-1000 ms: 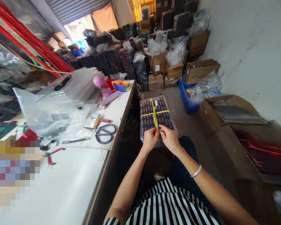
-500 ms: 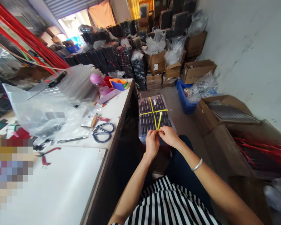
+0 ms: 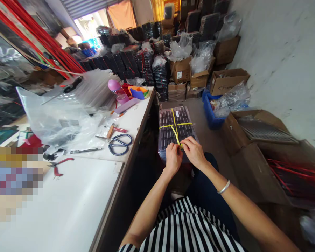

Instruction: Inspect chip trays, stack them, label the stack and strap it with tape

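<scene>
A stack of clear plastic trays (image 3: 165,134) with rows of dark pieces sits low in front of me, a small white label on top. Yellow strapping (image 3: 182,124) crosses over it both ways. At the stack's near edge my left hand (image 3: 173,158) is closed, its fingers pinching the yellow strap. My right hand (image 3: 194,152), with a silver bangle on the wrist, pinches the strap close beside it. Both sets of fingertips nearly meet; how the strap ends lie between them is hidden.
On the white table (image 3: 89,196) at left lie scissors (image 3: 119,144), a pen (image 3: 86,150), red-handled pliers (image 3: 59,168) and plastic bags (image 3: 52,119). A pixelated patch covers its left edge. A blue crate (image 3: 212,113) and cardboard boxes (image 3: 252,127) stand at right; dark stacks (image 3: 161,78) stand behind.
A loose strap length that stood up above my fingers is now drawn down among them. My hands stay at the near edge, and the whole view has shifted slightly.
</scene>
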{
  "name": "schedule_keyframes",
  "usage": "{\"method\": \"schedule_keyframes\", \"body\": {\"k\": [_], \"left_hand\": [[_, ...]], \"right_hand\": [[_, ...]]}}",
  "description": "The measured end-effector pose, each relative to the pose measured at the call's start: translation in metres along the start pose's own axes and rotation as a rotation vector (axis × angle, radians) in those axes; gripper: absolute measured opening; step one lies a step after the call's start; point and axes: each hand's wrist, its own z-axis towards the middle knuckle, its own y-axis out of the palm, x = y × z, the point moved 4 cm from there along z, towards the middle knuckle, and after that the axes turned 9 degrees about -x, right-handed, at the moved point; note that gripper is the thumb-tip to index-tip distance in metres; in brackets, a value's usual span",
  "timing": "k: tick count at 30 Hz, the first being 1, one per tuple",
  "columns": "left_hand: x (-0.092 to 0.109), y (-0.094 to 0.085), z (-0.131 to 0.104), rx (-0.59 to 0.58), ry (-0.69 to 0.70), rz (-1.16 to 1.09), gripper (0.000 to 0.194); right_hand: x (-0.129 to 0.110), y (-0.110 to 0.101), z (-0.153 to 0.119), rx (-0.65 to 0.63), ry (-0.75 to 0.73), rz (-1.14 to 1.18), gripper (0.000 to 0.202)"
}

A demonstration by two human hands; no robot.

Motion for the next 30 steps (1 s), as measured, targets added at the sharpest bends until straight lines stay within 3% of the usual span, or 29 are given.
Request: {"method": "schedule_keyframes", "body": {"k": [10, 17, 22, 26, 30], "left_hand": [[-0.003, -0.007, -0.004, -0.064, -0.069, -0.124, 0.013], [-0.014, 0.007, 0.004, -0.274, -0.129, -0.297, 0.007], [-0.01, 0.013, -0.001, -0.177, -0.239, -0.251, 0.012], [-0.008, 0.007, -0.012, -0.086, -0.327, -0.172, 0.02], [-0.008, 0.003, -0.014, -0.095, -0.354, -0.123, 0.027]], "right_hand": [[0.008, 0.007, 0.025, -0.17, -0.02, -0.099, 0.027], [0.005, 0.008, 0.034, -0.296, -0.099, -0.092, 0.021], [0.008, 0.008, 0.037, -0.306, -0.089, -0.051, 0.024], [0.016, 0.007, 0.041, -0.328, -0.099, -0.005, 0.028], [0.02, 0.007, 0.043, -0.342, -0.123, 0.015, 0.029]]}}
